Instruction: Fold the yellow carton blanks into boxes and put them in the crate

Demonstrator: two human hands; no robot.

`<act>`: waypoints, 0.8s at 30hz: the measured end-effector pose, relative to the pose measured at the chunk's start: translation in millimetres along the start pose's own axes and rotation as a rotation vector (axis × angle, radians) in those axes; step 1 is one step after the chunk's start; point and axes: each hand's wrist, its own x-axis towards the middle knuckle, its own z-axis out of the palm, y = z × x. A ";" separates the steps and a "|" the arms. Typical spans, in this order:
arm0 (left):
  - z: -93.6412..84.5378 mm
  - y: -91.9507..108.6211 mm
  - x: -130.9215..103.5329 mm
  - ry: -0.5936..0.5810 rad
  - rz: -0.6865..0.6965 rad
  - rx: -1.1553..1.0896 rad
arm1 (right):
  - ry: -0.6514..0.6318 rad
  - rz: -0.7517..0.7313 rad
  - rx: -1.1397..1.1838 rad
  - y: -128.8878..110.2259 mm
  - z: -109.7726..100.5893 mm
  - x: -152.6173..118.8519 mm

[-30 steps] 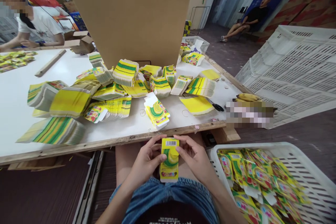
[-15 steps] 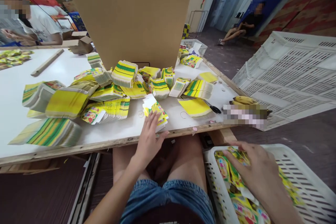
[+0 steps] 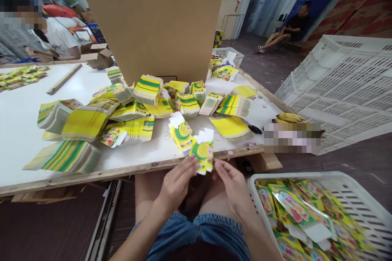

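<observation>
Above the table's front edge, an unfolded-looking yellow and green carton with open white flaps is pinched by my left hand at its lower left. My right hand is closed, its fingertips at the carton's lower right edge; exactly how they grip is partly hidden. Just behind it on the white table, a few similar flat cartons lie together. To the right below the table, a white basket holds several flat yellow cartons, some with white flaps sticking out.
Bundles of flat cartons spread across the table before a tall cardboard sheet. Black-handled scissors and bananas lie at the right. White crates stand beyond. One person works at left; another sits far back.
My left hand has lifted a carton from the small pile toward me. My right hand has moved left from the basket to that carton, and a carton with white flaps now shows in the basket.
</observation>
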 end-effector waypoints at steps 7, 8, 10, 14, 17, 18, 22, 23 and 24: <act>17.7 18.5 -9.8 0.070 -0.019 -0.212 | 0.082 0.024 0.141 1.1 -5.6 -10.0; 17.8 20.1 -7.8 0.134 -0.146 -0.319 | 0.061 0.016 0.138 1.6 -5.9 -12.4; 15.9 22.2 -2.1 0.214 -0.407 -0.588 | -0.008 0.012 0.145 4.1 -3.9 -16.7; 8.7 23.7 5.9 0.064 -0.750 -1.084 | -0.135 0.050 0.182 10.3 6.3 -22.2; 5.9 25.1 4.5 -0.005 -0.814 -1.231 | -0.183 0.062 0.188 11.9 12.7 -24.0; 6.1 25.3 3.4 0.004 -0.812 -1.229 | -0.185 0.062 0.180 12.0 13.7 -24.2; 11.2 23.6 0.4 0.023 -0.787 -1.119 | -0.171 0.055 0.105 12.1 13.0 -24.8; 13.0 22.7 0.2 0.029 -0.792 -1.081 | -0.173 0.055 0.083 12.0 12.5 -25.1; 14.7 21.8 0.0 0.045 -0.800 -1.045 | -0.174 0.054 0.065 11.8 12.2 -25.7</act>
